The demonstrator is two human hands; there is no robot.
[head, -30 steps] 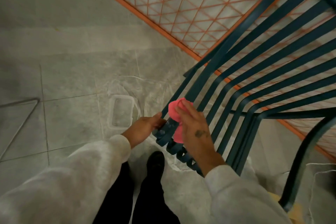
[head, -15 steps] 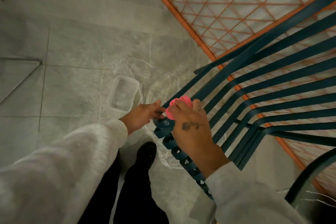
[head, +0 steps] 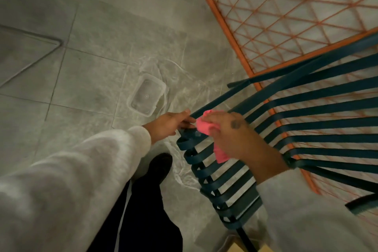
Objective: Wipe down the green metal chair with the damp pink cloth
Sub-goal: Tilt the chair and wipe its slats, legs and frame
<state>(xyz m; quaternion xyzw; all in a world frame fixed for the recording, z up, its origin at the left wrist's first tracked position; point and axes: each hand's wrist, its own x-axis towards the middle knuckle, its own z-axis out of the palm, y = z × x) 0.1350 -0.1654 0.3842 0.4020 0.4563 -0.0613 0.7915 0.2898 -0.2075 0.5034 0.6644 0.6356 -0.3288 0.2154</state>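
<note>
Left of centre, your left hand [head: 169, 125] pinches the end of the top slat, steadying the green metal chair [head: 306, 108]. Just right of it, the pink cloth [head: 206, 127] sits bunched on the curled slat ends, with your right hand [head: 235, 135] curled round it. You look early in the job: the long slats running right and the frame likely remain. A clear plastic container [head: 146, 96] lies on the floor above your left hand, and an orange mesh panel [head: 286, 16] lies under the chair, upper right, hampering access there.
</note>
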